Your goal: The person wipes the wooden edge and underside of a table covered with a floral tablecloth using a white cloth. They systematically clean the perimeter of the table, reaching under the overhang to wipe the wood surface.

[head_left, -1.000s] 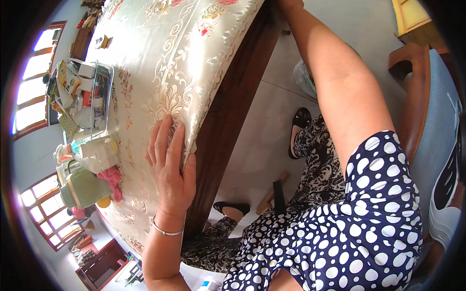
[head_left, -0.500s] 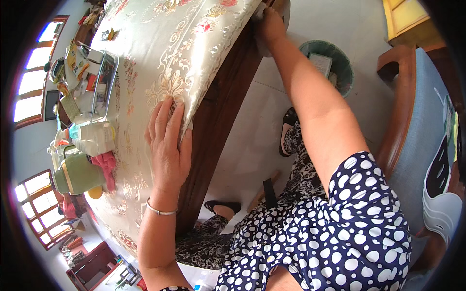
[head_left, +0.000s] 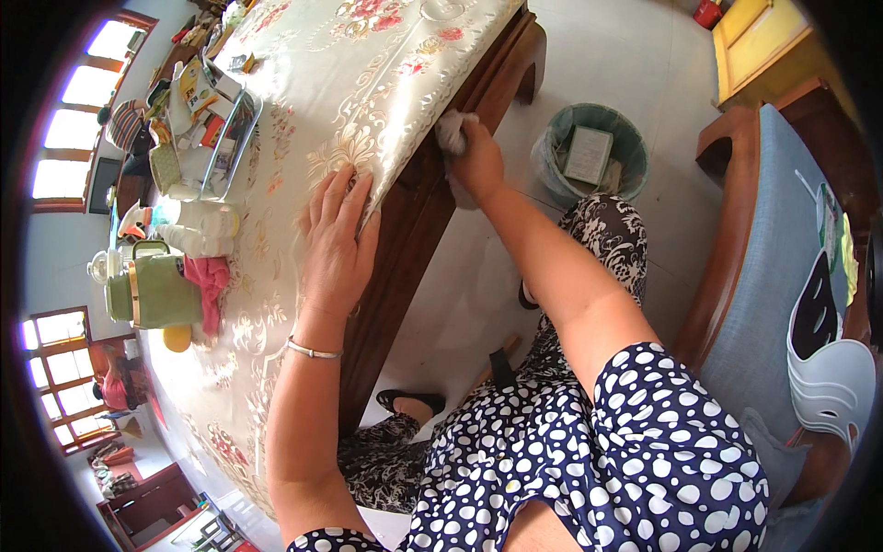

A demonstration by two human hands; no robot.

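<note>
The fingers (head_left: pixel 473 140) of the right hand (head_left: pixel 481 170) are bunched around a grey cloth (head_left: pixel 451 132), their tips and the cloth's full shape hidden. Right of them, a pale box (head_left: pixel 589 154) covers some of the bin's (head_left: pixel 636 147) contents; below them, the forearm (head_left: pixel 561 258) hides most of one shoe (head_left: pixel 526 296). Beyond the left hand's (head_left: pixel 336 253) fingers, the tablecloth (head_left: pixel 267 225) is cut off at the upper edge.

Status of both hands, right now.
Left hand: open, resting on the tablecloth near its edge.
Right hand: closed, holding a grey rag.
</note>
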